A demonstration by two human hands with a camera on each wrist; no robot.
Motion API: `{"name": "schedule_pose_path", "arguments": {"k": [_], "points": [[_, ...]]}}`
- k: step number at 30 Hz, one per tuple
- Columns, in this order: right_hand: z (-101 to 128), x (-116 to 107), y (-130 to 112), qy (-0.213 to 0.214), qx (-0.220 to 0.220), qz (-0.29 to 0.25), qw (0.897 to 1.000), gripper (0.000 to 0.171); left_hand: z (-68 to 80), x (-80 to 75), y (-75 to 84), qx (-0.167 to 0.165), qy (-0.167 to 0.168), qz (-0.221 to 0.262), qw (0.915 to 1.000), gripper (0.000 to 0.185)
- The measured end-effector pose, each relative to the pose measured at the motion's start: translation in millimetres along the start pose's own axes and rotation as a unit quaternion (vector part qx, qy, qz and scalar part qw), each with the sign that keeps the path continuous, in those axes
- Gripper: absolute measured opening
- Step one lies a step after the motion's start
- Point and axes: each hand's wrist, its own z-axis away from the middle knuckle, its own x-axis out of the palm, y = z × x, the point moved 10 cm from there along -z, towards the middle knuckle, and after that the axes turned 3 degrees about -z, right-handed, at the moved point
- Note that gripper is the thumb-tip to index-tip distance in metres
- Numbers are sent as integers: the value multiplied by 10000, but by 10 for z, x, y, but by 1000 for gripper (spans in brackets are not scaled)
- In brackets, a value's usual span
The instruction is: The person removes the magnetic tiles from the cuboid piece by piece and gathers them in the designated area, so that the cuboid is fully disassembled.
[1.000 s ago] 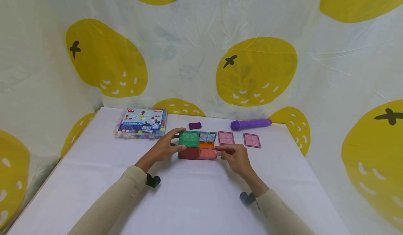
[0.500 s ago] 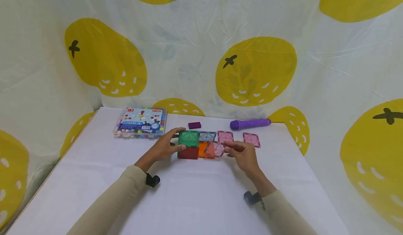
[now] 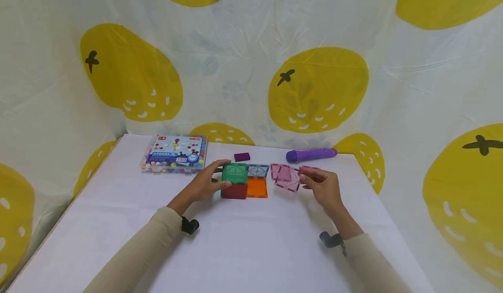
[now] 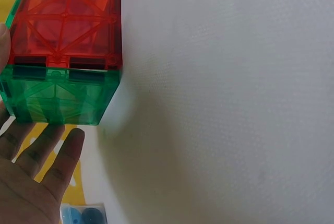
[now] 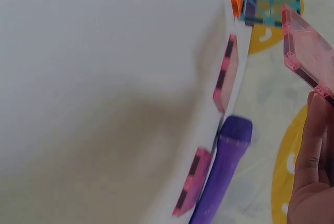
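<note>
A clear plastic box of coloured beads (image 3: 175, 153) with a printed label lies flat at the far left of the white table (image 3: 243, 249). Right of it, near the table's back edge, sits a small dark purple block (image 3: 242, 156). Farther right, a purple pen-shaped cylinder (image 3: 311, 155) lies on its side along the back edge. Behind hangs a white cloth with large yellow fruit prints (image 3: 318, 90).
</note>
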Motion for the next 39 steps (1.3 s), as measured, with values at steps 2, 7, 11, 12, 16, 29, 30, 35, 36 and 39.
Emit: {"name": "schedule_pose_path", "arguments": {"k": [2,7,11,12,16,29,30,35,36,39], "points": [[-42,-111,28,61,85,140,9998,32,2,2,-10,2,-5,-3,10000,74],[-140,-389,80,247,160,492,9984,36,3,2,-3,82,-20,24,10000,74],[-244,-621,142,392,188,665,9968,38,3,-2,3,118,-19,30,9999,74],[-272,-682,161,434,226,708,9963,38,3,-3,2,119,-15,26,9999,74],[-379,-928,266,619,516,918,9925,38,4,-3,-2,109,-11,10,9999,73],[-631,-1418,502,742,1177,1636,9767,40,-4,9,-10,109,18,-9,9999,73],[-643,-1457,534,762,1298,1661,9746,40,-3,12,-10,110,14,-4,9999,72],[-703,-1627,669,839,1663,1744,9669,41,5,13,-4,72,20,-36,10000,72],[-719,-1655,693,839,1686,1742,9665,40,7,9,1,71,32,-30,10000,72],[-742,-1719,771,811,1808,1730,9648,40,7,4,11,50,54,-35,10000,72]]}}
